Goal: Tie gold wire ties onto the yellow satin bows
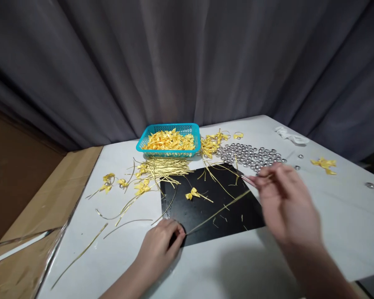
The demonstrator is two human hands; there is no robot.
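Note:
My left hand [163, 241] is closed in a pinch at the near left edge of the black mat [202, 216], holding one end of a gold twist tie [218, 213]. The tie slants up and rightward across the mat toward my right hand [286, 203]. That hand is raised, blurred and closed around a slim pointed tool [245, 178] whose kind is unclear. Whether it also grips the tie's far end cannot be made out. Between the hands, a yellow ribbon bow [192, 193] lies on the mat among thin gold scraps [226, 206].
A blue basket [140, 145] full of yellow bows stands at the back. Before it lies a heap of gold ties [168, 168]. Silver domed pieces [249, 154] spread to the right, near tied bows [210, 145]. A white cloth-like item [291, 136] and cardboard [71, 178] flank the table.

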